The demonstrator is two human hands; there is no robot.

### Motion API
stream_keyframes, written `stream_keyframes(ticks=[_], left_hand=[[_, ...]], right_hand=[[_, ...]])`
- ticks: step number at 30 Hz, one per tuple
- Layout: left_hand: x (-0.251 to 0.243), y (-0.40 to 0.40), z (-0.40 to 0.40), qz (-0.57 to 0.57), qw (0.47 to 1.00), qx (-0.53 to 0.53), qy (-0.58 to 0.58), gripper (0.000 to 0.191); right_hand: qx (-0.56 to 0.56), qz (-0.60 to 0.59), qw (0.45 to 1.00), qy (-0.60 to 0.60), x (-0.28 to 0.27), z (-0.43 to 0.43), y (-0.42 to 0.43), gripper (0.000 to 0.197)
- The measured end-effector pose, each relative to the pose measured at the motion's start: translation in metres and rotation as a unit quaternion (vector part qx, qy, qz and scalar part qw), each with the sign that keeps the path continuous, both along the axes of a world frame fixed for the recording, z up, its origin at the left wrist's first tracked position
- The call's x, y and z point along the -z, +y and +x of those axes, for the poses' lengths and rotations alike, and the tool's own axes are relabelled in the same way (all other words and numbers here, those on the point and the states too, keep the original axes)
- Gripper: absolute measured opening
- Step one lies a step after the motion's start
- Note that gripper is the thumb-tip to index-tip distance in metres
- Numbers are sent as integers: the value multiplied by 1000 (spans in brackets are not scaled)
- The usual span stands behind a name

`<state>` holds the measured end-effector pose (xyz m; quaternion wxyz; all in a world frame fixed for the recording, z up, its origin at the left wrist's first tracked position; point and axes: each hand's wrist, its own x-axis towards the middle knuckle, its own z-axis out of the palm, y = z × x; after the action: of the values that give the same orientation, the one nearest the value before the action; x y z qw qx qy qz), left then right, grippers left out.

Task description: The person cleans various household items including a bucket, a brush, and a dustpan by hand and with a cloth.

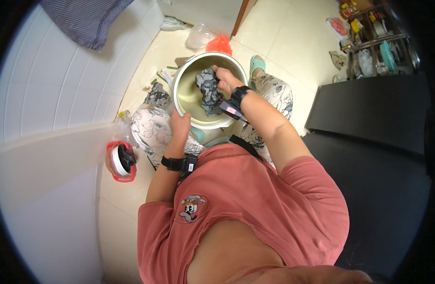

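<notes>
A large round pale bucket (183, 101) stands between my legs, its inside yellowish. My left hand (181, 124) grips its rim at the near left. Inside the bucket's opening, my right hand (227, 80) holds a crumpled grey and dark patterned cloth or bag (208, 88); whether it is fabric or plastic I cannot tell. A similar crumpled dark-patterned piece (157, 96) lies on the floor left of the bucket. Black straps with small devices are on both my wrists.
Beyond the bucket lie a red plastic bag (219, 45) and a clear plastic bag (199, 36). A red-rimmed bin (109, 156) stands by the left wall. At the right are a dark cabinet (366, 113) and a cluttered rack (373, 42).
</notes>
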<state>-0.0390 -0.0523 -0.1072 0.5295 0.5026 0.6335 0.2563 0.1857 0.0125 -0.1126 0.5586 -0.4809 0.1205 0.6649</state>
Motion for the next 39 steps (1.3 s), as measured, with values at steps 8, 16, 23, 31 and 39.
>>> stream_keyframes(ticks=[8, 16, 23, 31, 39], left_hand=[[-21, 4, 6, -59, 996, 60, -28, 36], [-21, 4, -9, -55, 994, 94, -30, 37], [-41, 9, -13, -107, 985, 90, -106, 36], [-41, 21, -23, -92, 973, 173, -122, 38], [-21, 26, -32, -80, 979, 174, -73, 39]], right_hand=[[-161, -205, 939, -226, 160, 31, 5, 27], [-388, -116, 881, -244, 81, -8, -23, 37], [-587, -87, 760, -265, 107, -7, -30, 40], [-616, -110, 732, -270, 126, 0, -23, 44], [-672, -25, 677, -298, 76, -37, -20, 45]])
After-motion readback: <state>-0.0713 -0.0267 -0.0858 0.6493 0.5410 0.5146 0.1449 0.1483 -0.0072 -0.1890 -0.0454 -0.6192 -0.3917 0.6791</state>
